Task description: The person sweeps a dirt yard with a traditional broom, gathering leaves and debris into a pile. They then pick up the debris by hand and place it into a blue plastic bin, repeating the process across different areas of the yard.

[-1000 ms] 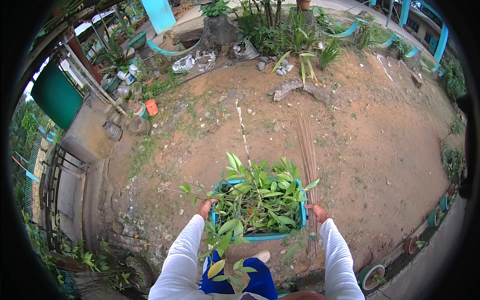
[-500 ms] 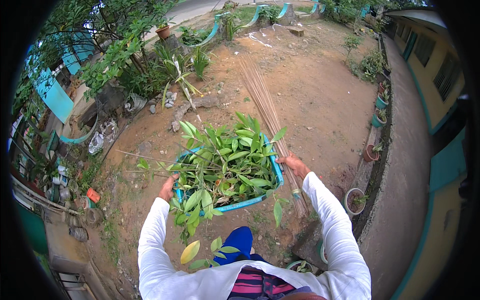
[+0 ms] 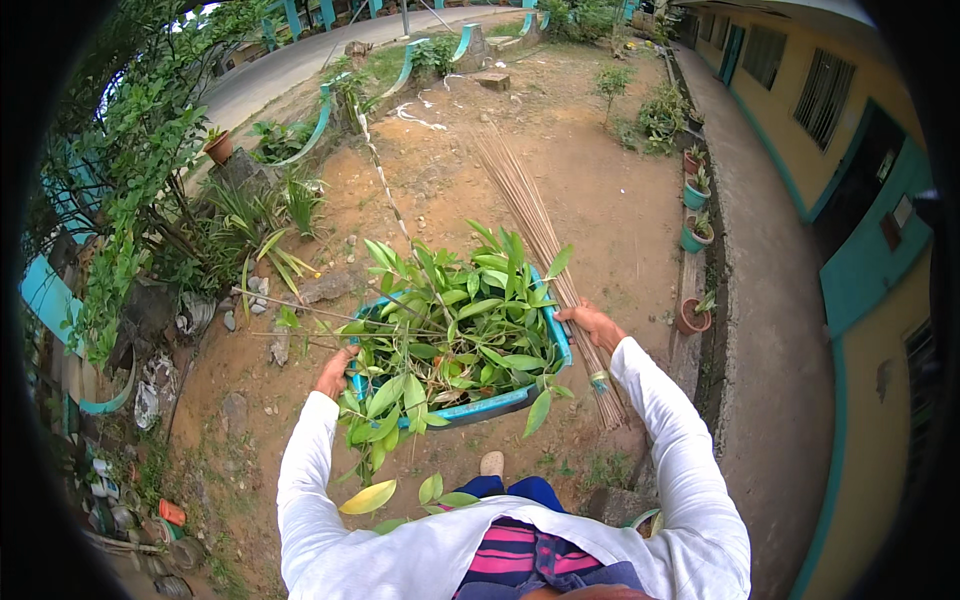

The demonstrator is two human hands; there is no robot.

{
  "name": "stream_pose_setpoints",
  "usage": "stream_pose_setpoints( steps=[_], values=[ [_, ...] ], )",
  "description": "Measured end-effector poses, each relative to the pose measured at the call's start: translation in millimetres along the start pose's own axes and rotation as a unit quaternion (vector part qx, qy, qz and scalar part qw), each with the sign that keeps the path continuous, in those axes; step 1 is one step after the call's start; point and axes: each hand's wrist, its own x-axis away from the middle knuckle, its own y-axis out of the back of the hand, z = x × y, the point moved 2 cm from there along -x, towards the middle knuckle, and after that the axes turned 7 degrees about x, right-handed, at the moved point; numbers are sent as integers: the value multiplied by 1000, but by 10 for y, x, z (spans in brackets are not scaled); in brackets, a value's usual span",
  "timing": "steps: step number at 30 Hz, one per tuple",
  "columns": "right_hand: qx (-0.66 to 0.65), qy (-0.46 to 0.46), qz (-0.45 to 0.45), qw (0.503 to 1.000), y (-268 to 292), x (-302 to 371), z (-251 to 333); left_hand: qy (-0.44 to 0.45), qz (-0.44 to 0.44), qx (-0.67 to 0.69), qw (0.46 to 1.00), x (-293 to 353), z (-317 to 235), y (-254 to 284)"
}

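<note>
Between my two arms hangs a blue plastic tub (image 3: 485,408), heaped with cut leafy branches (image 3: 470,318) that spill over its near left side. My left hand (image 3: 335,372) is closed around the tub's left rim. On the opposite side, my right hand (image 3: 594,327) grips the right rim together with a stick broom (image 3: 527,205). The broom lies along the tub's outside, its bound end towards me and its thin bristles fanning away. Some long bare twigs poke out to the left of the tub. Leaves and the rim partly hide the fingers of both hands.
Potted plants (image 3: 696,233) line the concrete edging beside a walkway (image 3: 775,330) and a yellow building on the right. Stones, shrubs and a white plastic bag (image 3: 148,400) lie to the left. Low curved blue edging (image 3: 318,128) and a road are farther ahead.
My view has turned to the right and shifted forward over the dirt yard, with more of the building showing. Both hands keep their hold on the tub; a beige shoe now shows below it.
</note>
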Motion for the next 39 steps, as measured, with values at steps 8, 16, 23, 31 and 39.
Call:
stream_pose_setpoints(
  steps=[8, 16, 23, 31, 39],
  values=[
    [-19, -16, -9, 1000, 1328, -1236, 819, 14, 60, -11, 998, -1230, -946, -1905],
    [19, -26, 49, 998, 2301, -3264, 1601, -19, -22, 2, 1000, -2385, -1529, -3138],
    [29, -19, 90, 995, 2352, -4919, 2497, -46, -62, 48, 996, -3695, -2054, -3169],
    [0, -19, 71, 997, 2869, -7202, 2838, -30, -60, 7, 998, -5752, -2929, -4081],
    [-60, -77, 94, 991, 3995, -9287, 3762, -42, -77, -66, 994, -7802, -3982, -5694]
  ],
)
